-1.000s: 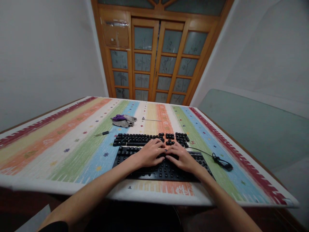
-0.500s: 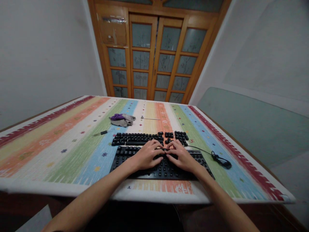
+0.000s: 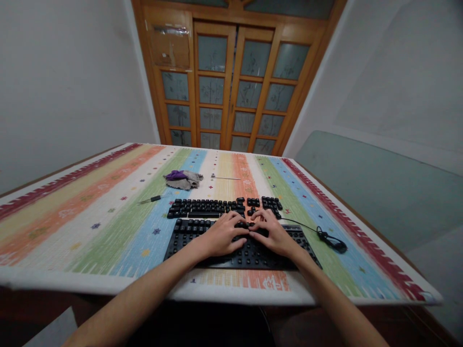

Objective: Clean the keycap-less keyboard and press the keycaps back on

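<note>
A black keyboard (image 3: 249, 261) lies near the table's front edge, most of its key posts bare. Several keycaps (image 3: 191, 224) sit along its far row at the left. Over the middle of that row, my left hand (image 3: 224, 235) has its fingers bent, thumb and fingertips pointing right. My right hand (image 3: 272, 233) meets it from the other side, with thumb and fingers drawn together. Both sets of fingertips nearly touch at the far row, and dark keycaps show between them. Whatever is pinched there is too small and covered to make out. Loose keycaps (image 3: 206, 215) stand in rows just behind the keyboard.
The keyboard's coiled cable (image 3: 332, 241) lies to the right. Farther back are a grey and purple cloth (image 3: 183, 180), a thin metal rod (image 3: 226, 178) and a dark-handled tool (image 3: 155, 198). A striped cloth covers the table (image 3: 123, 212). Wooden doors (image 3: 231, 86) stand beyond.
Both hands have shifted very slightly, and the fingertips are closer together at the far row. The keyboard, loose keycaps and other things have not moved noticeably.
</note>
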The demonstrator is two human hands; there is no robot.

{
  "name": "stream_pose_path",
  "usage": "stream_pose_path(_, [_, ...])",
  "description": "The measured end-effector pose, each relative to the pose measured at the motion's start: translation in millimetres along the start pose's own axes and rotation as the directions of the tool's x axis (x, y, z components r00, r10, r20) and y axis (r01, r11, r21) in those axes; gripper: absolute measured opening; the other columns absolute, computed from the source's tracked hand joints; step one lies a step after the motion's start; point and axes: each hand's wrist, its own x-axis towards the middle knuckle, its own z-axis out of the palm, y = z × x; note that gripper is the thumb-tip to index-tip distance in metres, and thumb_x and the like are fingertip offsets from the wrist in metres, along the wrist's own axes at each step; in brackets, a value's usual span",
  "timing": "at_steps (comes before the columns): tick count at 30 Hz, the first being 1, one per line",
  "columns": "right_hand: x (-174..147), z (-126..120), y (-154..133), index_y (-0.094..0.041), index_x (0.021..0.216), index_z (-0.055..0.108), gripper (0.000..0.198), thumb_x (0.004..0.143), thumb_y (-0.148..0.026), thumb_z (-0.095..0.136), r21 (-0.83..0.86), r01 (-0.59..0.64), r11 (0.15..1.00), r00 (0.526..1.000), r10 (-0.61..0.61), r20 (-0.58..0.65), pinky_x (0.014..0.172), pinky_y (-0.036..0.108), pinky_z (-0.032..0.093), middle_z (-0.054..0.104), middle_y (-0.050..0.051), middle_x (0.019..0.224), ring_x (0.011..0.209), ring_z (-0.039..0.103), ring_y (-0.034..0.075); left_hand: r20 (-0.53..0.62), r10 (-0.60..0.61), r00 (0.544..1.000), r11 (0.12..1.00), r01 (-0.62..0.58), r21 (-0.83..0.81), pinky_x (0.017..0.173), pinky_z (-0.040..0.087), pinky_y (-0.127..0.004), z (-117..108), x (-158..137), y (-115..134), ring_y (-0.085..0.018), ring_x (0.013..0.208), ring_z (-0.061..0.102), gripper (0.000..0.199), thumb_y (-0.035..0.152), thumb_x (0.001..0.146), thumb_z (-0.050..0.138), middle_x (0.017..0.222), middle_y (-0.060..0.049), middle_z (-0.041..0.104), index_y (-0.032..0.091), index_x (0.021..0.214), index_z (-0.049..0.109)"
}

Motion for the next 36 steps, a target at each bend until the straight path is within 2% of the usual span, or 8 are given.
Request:
stream_pose_path(4, [0.9, 0.2, 2.2, -0.021, 0.083, 0.072, 0.01, 0.09, -0.026, 0.066, -0.003, -0.02, 1.0, 1.0, 0.02, 0.018, 0.102, 0.05, 0.042, 0.056, 0.01, 0.114, 0.113, 0.05, 0.028, 0.017, -0.027, 0.999, 0.999, 0.027, 0.033, 0.104, 0.044, -0.045, 0.7, 0.7, 1.2, -0.027, 0.117, 0.048, 0.024, 0.027, 0.09, 0.065, 0.119, -0.009, 0.062, 0.02, 0.112, 0.072])
stream_pose_path(10, [2.8, -0.2, 0.7, -0.021, 0.079, 0.073, 0.012, 0.089, -0.024, 0.068, -0.056, 0.023, 0.998, 0.999, -0.021, 0.04, 0.1, 0.048, 0.043, 0.056, 0.01, 0.112, 0.11, 0.051, 0.027, 0.011, -0.012, 1.0, 0.998, 0.011, 0.065, 0.103, 0.045, -0.045, 4.2, 1.0, 2.2, -0.028, 0.119, 0.048, 0.016, 0.028, 0.091, 0.064, 0.12, -0.009, 0.062, 0.019, 0.099, 0.074])
stream_pose_path(15, [4.4, -0.6, -6.2, -0.021, 0.078, 0.073, 0.011, 0.087, -0.019, 0.067, -0.12, 0.055, 0.991, 0.998, -0.05, 0.048, 0.096, 0.049, 0.045, 0.058, 0.009, 0.108, 0.105, 0.052, 0.027, 0.029, 0.012, 1.0, 0.996, -0.014, 0.085, 0.106, 0.043, -0.047, 5.9, 0.5, 1.9, -0.028, 0.122, 0.047, 0.019, 0.029, 0.091, 0.064, 0.124, -0.01, 0.062, 0.019, 0.103, 0.073])
stream_pose_path(21, [12.2, -6.5, -8.9, -0.022, 0.078, 0.074, 0.012, 0.085, -0.019, 0.066, -0.119, 0.064, 0.991, 0.991, -0.05, 0.121, 0.098, 0.049, 0.044, 0.06, 0.009, 0.109, 0.105, 0.052, 0.026, 0.026, 0.016, 1.0, 0.996, -0.019, 0.089, 0.106, 0.043, -0.049, 4.7, -1.7, 2.7, -0.03, 0.125, 0.048, 0.021, 0.031, 0.092, 0.063, 0.126, -0.011, 0.062, 0.02, 0.107, 0.072])
stream_pose_path(25, [30.9, -9.6, 6.5, -0.023, 0.079, 0.075, 0.015, 0.084, -0.016, 0.063, -0.168, 0.079, 0.983, 0.994, -0.064, 0.093, 0.099, 0.05, 0.042, 0.063, 0.007, 0.104, 0.102, 0.055, 0.025, 0.008, 0.057, 0.998, 0.994, -0.057, 0.098, 0.109, 0.043, -0.048, 5.0, -4.7, 2.9, -0.029, 0.129, 0.05, 0.025, 0.031, 0.092, 0.062, 0.13, -0.013, 0.062, 0.018, 0.113, 0.069])
stream_pose_path(29, [63.0, -10.1, 33.4, -0.02, 0.089, 0.077, 0.015, 0.085, -0.018, 0.062, -0.222, -0.032, 0.974, 0.999, 0.033, 0.002, 0.094, 0.044, 0.045, 0.068, 0.009, 0.099, 0.099, 0.059, 0.025, 0.02, 0.089, 0.996, 0.989, -0.09, 0.117, 0.111, 0.043, -0.045, 4.4, -6.9, 4.0, -0.028, 0.126, 0.056, 0.029, 0.029, 0.094, 0.06, 0.131, -0.015, 0.063, 0.014, 0.118, 0.065])
stream_pose_path(31, [79.4, -8.7, 46.2, -0.019, 0.09, 0.077, 0.016, 0.084, -0.018, 0.062, -0.276, -0.104, 0.956, 0.991, 0.121, 0.047, 0.094, 0.043, 0.045, 0.071, 0.01, 0.1, 0.099, 0.06, 0.026, 0.035, 0.087, 0.996, 0.989, -0.09, 0.12, 0.111, 0.043, -0.045, 3.6, -7.5, 4.3, -0.027, 0.124, 0.058, 0.029, 0.03, 0.094, 0.06, 0.13, -0.014, 0.064, 0.014, 0.119, 0.064])
stream_pose_path(36, [106.4, -0.7, 67.0, -0.016, 0.101, 0.077, 0.027, 0.08, -0.009, 0.062, -0.291, -0.147, 0.946, 0.98, 0.179, 0.089, 0.09, 0.039, 0.049, 0.076, 0.01, 0.102, 0.096, 0.065, 0.025, 0.065, 0.077, 0.995, 0.99, -0.084, 0.114, 0.112, 0.043, -0.045, 1.1, -8.2, 4.5, -0.026, 0.124, 0.059, 0.029, 0.029, 0.096, 0.057, 0.131, -0.013, 0.064, 0.015, 0.12, 0.063])
